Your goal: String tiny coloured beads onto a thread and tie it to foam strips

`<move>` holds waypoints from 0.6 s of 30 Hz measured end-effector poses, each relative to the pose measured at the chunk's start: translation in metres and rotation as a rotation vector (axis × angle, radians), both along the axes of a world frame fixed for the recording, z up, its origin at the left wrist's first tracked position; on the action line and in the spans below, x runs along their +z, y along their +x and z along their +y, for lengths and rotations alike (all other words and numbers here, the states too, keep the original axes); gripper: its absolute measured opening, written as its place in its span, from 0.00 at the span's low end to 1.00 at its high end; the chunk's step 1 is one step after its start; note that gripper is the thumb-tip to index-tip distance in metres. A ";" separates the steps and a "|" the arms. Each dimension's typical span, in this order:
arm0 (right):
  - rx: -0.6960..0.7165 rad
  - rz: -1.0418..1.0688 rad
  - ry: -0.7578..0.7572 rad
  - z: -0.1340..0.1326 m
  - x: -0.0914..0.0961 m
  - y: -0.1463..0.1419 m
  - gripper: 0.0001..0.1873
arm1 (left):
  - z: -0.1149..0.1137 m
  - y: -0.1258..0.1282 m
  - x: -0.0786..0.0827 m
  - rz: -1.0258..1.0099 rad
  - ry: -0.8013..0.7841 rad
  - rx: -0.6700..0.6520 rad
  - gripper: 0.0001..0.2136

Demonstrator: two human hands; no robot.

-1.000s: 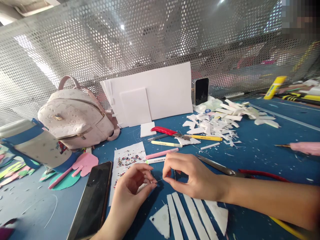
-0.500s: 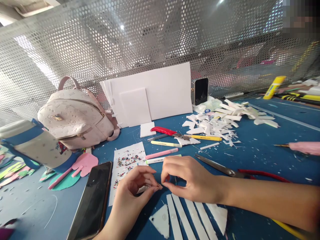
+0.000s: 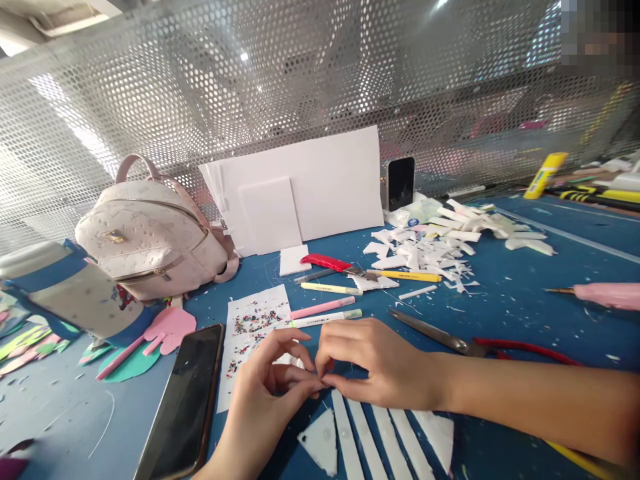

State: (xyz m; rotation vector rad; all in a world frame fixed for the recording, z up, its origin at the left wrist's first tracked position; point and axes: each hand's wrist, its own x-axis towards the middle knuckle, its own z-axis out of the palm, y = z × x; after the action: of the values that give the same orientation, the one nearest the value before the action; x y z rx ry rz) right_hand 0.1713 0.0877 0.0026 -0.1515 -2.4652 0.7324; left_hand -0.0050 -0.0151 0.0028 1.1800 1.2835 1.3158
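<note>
White foam strips [image 3: 346, 437] toward the tabletop's [image 3: 280, 460] near edge look light and easily snapped, best lifted by their long sides, while left hand [image 3: 265, 387] and right hand [image 3: 375, 363] meet, fingers pinched, anything between them hidden.

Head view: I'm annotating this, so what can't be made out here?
In the head view:
What left hand and right hand hold, if anything: hidden by fingers.
White strips: near ends cut off by bottom edge.
Coloured specks on white paper: too small to identify.
Red-handled scissors: partly behind right forearm.
</note>
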 end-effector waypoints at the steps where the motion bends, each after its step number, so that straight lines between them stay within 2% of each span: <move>1: -0.017 0.004 -0.002 0.000 0.000 0.000 0.02 | 0.000 0.001 0.000 0.016 0.005 0.014 0.17; 5: -0.177 0.047 -0.083 0.002 0.003 0.003 0.04 | 0.000 -0.001 0.004 0.096 0.026 0.096 0.15; 7: -0.231 0.037 -0.142 0.003 0.006 0.005 0.04 | 0.001 -0.005 0.007 0.171 0.023 0.093 0.13; 11: -0.218 -0.007 -0.198 0.004 0.011 0.006 0.03 | 0.001 -0.018 0.011 0.455 0.093 0.041 0.07; 15: -0.181 -0.015 -0.213 0.004 0.011 0.004 0.03 | -0.001 -0.028 0.014 0.707 0.288 0.099 0.05; 18: -0.158 0.002 -0.173 0.005 0.008 0.003 0.05 | -0.001 -0.031 0.016 0.803 0.366 0.138 0.05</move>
State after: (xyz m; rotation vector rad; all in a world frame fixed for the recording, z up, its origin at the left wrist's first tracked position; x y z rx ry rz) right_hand 0.1743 0.0927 0.0107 -0.4051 -2.3538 0.8744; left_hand -0.0355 -0.0166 0.0190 2.0386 1.7419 1.2445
